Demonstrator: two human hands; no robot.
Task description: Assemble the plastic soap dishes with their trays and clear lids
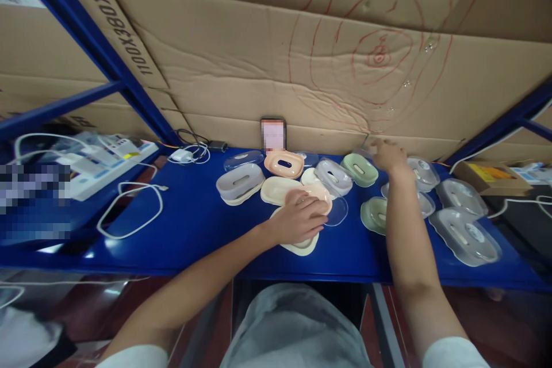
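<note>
Left hand (302,215) lies palm-down, fingers spread flat, pressing on a cream soap dish (302,244) near the front middle of the blue bench (194,224); it grips nothing that I can see. Right hand (388,155) reaches to the back edge at about 1 o'clock from the left hand, fingers loosely curled at the foot of the cardboard wall (302,69). Whether it holds anything, I cannot tell.

Edges and room:
- Front bench edge runs just below the cream dish; little margin there.
- Back edge is closed off by the cardboard.
- Blue frame posts (107,57) bound the left side; another post rises at far right.
- Widest bare stretch lies at 9 o'clock from the left hand, crossed only by a looped white cable (129,210).
- Right third of the bench is crowded.

Counts, visible pieces only:
- Green dishes: 2, one at the back (360,169), one nearer the front (374,215), partly behind the right forearm.
- Pink dish: 1 (283,164), at 12 o'clock from the left hand.
- Cream pieces: about 3, overlapping; exact count uncertain.
- Grey dishes on the left: 2 (240,181).
- Clear or grey trays (466,236) at 3 o'clock: about 5.
- White charger (183,155) with cable at the back left: 1.
</note>
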